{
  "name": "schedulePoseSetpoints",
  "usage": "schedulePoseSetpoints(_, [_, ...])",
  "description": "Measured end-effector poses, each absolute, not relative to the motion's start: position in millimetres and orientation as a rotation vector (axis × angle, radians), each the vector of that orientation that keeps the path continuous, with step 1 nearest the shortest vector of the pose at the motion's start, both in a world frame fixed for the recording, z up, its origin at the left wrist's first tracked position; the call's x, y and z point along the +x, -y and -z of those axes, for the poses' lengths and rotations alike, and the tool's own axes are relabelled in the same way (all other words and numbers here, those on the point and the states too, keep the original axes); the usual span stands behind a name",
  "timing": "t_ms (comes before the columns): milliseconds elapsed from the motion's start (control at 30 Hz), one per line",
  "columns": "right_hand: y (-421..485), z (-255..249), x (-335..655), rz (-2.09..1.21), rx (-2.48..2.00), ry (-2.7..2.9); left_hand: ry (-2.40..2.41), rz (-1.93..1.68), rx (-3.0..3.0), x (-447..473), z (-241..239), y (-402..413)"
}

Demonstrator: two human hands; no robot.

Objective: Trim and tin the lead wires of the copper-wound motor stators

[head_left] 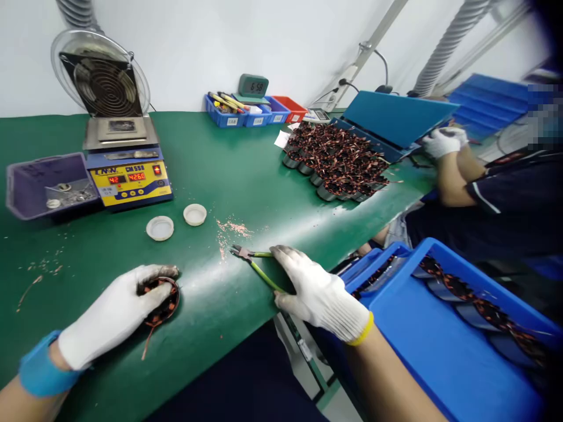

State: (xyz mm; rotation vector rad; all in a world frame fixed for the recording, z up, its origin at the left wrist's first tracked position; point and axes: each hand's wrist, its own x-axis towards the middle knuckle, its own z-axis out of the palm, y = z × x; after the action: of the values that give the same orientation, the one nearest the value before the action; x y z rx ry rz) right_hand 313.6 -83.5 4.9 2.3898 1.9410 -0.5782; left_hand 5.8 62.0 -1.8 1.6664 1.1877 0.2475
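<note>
My left hand, in a white glove with a blue wristband, grips a round, dark part wound with copper wire, probably a motor stator. A copper lead sticks out from it toward the table's near edge, and the fingers hide much of its inside. In my gloved right hand is a pair of green-handled diagonal cutters. Their handles are spread apart and the jaws point left, just above the table. Small copper clippings lie scattered beyond the jaws. Two white round lids sit between my left hand and the yellow-fronted heating unit.
A yellow-and-blue solder pot unit stands back left beside a purple bin. Many copper-wired parts cluster on the green table. Blue crates stand at right. A co-worker's gloved hands are beyond.
</note>
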Motion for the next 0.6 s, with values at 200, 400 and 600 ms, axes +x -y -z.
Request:
schedulePoseSetpoints(200, [71, -13, 303, 0.353, 2.326, -1.792, -1.116, -0.339, 1.557, 10, 1, -64])
schedulePoseSetpoints(400, [65, -7, 292, 0.094, 2.311, -1.779, -1.100, -0.379, 1.281, 19, 3, -60])
schedulePoseSetpoints(600, [58, -5, 285, -0.014, 2.276, -1.723, -1.052, -0.368, 1.270, 25, 6, -54])
